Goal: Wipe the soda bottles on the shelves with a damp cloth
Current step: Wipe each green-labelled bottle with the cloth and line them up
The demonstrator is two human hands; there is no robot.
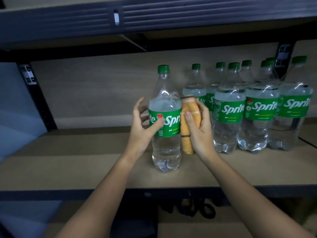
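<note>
Nearest, two bare forearms reach over the dark front edge of the wooden shelf [85, 169]. The left hand [142, 127] is loosely spread at the left side of a Sprite bottle [165, 121], thumb on the green label, fingers relaxed rather than wrapped around it. The right hand [199, 127] grips a folded orange cloth [189, 124] and holds it against the bottle's right side. The bottle stands upright near the shelf's middle. Behind and to the right stands a cluster of Sprite bottles [257, 107], about eight, though the rear ones blur together.
</note>
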